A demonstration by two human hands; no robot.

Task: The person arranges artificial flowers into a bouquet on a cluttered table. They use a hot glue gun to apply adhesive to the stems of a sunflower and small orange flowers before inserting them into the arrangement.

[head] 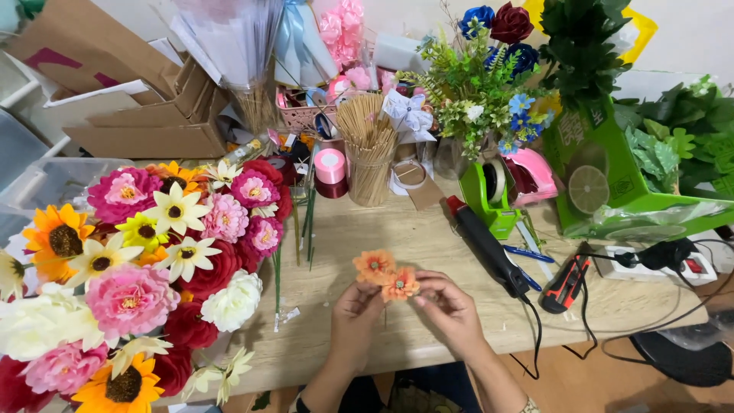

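Left hand: we saw our left hand (pixel 353 312) closed up around the stem area just under the orange paper flowers (pixel 386 276), fingers curled, thumb side up.
Right hand: our right hand (pixel 451 304) had its fingertips pinched lightly on the right edge of the nearer bloom, the rest of the hand loosely curled.
Where the flowers were: two small orange blooms, touching each other, were held above the near middle of the wooden worktop (pixel 428 237), between both hands.
Which way they pointed: the blooms faced up toward us; the stem was mostly hidden by the left hand, so we could only judge that its long axis ran down and toward us.
Around them: a big bunch of paper flowers (pixel 145 260) lay at the left; a black glue gun (pixel 489 245) lay just right of the hands with its cable trailing off the near edge; an orange-and-black cutter (pixel 567 283) sat further right; a jar of wooden sticks (pixel 368 149) stood at the far middle.
Risk, as we judged it: too firm a pinch could crease or tear a petal, and the two blooms could slip apart if the left hand loosened.
Second risk: a sleeve or wrist could snag the glue gun cable and drag it.
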